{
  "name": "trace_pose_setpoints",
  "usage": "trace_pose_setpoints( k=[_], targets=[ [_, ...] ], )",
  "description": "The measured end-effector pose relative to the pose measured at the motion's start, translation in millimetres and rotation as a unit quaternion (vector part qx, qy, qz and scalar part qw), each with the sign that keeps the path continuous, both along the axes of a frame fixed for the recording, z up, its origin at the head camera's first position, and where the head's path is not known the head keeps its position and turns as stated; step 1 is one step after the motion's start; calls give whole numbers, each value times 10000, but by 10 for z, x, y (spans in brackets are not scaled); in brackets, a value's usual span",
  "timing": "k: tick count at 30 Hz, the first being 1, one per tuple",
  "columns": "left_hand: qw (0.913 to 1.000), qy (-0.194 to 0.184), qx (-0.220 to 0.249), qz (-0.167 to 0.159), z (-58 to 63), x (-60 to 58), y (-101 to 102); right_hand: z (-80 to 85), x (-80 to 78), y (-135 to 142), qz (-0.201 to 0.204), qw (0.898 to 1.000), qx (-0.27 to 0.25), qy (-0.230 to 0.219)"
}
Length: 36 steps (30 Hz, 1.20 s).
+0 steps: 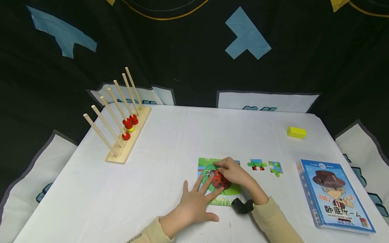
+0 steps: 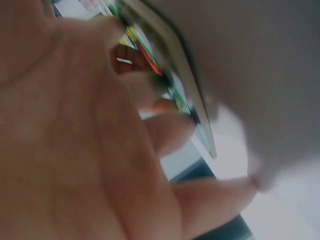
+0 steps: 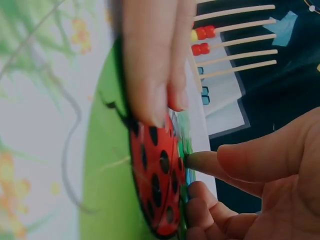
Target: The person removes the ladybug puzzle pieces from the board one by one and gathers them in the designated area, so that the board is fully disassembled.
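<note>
A square ladybug puzzle (image 1: 220, 184) in green and red lies near the front middle of the table. My left hand (image 1: 196, 202) is spread wide, its straight fingers reaching over the puzzle's left and lower part. My right hand (image 1: 232, 171) bends over the upper right part with its fingers curled and its index finger reaching left. In the right wrist view, the right hand (image 3: 265, 175) has fingertips right at the puzzle's surface beside the ladybug (image 3: 159, 180). I cannot tell whether they pinch a piece. Two loose puzzle pieces (image 1: 257, 164) (image 1: 276, 168) lie right of the puzzle.
A wooden peg rack (image 1: 130, 145) with several red and yellow beads stands at the left. To the right are a yellow block (image 1: 296, 132) and a blue game box (image 1: 337, 195). A black curtain (image 1: 194, 60) hangs behind the white table (image 1: 170, 135).
</note>
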<state>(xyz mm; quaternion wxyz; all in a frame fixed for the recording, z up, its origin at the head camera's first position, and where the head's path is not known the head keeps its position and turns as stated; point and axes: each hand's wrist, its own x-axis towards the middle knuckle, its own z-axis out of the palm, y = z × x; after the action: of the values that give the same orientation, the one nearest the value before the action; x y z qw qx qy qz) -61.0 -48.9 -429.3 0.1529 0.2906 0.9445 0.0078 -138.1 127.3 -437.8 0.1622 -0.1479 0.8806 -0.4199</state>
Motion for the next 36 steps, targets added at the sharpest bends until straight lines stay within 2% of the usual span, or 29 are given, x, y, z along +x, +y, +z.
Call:
trace_pose_setpoints(
  k=[8,14,18,23,29,36],
  targets=[
    [9994,341,34,33,-27,107,-26,14,-1,4,162,9985,-524,-87],
    [9993,362,-19,3,-22,133,-47,-27,38,-19,-245,9967,-740,-219],
    [9993,380,-65,-6,-9,143,-64,-44,57,-61,-486,9963,-690,-191],
    [9993,373,-52,20,14,165,-89,-5,24,-121,-174,9981,-550,233],
    [9994,354,45,15,6,158,-129,18,-52,-180,-63,9974,-710,66],
    [9993,320,179,31,4,162,-151,-30,-98,-215,-31,9970,-757,181]
  ],
)
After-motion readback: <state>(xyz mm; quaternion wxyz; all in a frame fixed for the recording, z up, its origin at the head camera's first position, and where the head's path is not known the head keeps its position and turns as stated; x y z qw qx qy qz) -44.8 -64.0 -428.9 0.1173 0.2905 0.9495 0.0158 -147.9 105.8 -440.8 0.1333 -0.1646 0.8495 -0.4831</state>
